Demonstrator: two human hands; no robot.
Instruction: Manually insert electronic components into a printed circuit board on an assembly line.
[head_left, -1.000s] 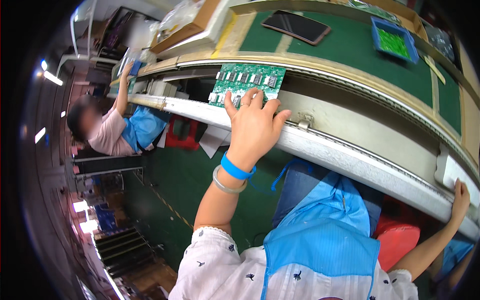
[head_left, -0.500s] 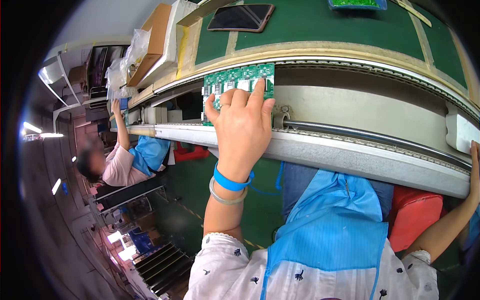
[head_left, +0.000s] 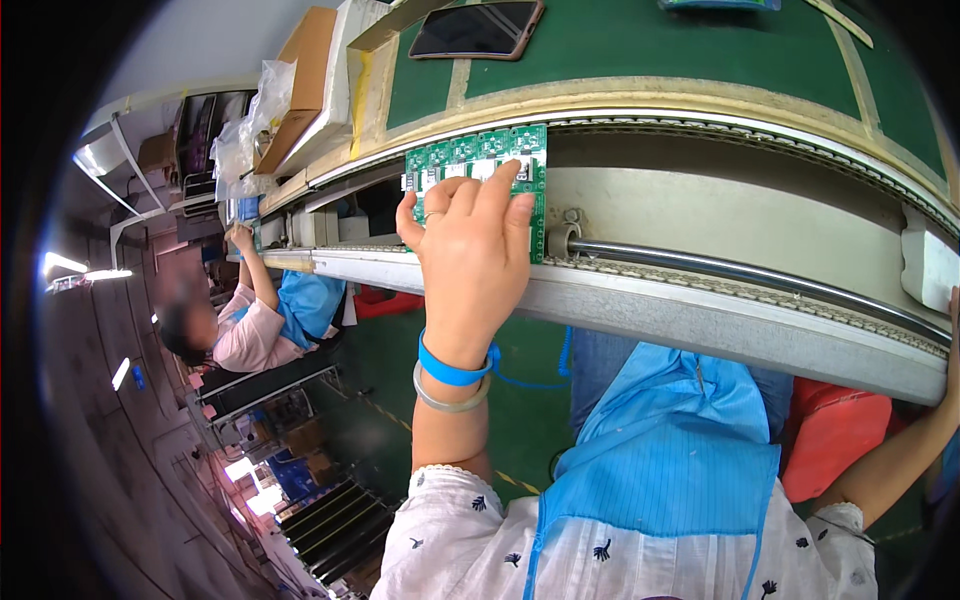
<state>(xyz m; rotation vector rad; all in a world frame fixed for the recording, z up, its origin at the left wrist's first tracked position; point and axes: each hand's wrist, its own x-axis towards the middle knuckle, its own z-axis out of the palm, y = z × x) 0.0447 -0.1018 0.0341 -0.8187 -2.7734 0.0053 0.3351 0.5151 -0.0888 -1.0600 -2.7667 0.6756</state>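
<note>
My left hand (head_left: 468, 240) lies over a green circuit board (head_left: 537, 215), its fingers spread and partly bent. The index fingertip touches a white part near the board's right side, and the little finger is at the left side. A blue wrist strap (head_left: 455, 368) with a coiled cord and a pale bangle (head_left: 446, 400) circle this arm. The board spans the two rails of a conveyor, and my hand hides much of its middle. My right hand (head_left: 954, 325) is at the far right rim by the front rail, mostly cut off, so its fingers cannot be made out.
The metal front rail (head_left: 720, 325) runs between me and the board; a steel rod (head_left: 680, 257) lies behind it. Beyond, a green tabletop (head_left: 640, 60) carries a phone (head_left: 475, 30) and a blue tray (head_left: 720, 4). Another person (head_left: 250, 330) works farther left, near a cardboard box (head_left: 305, 75).
My left hand has shifted slightly left and down over the board, with the index fingertip still on it. The other person's hands have moved at the conveyor. The whole view has tilted slightly.
</note>
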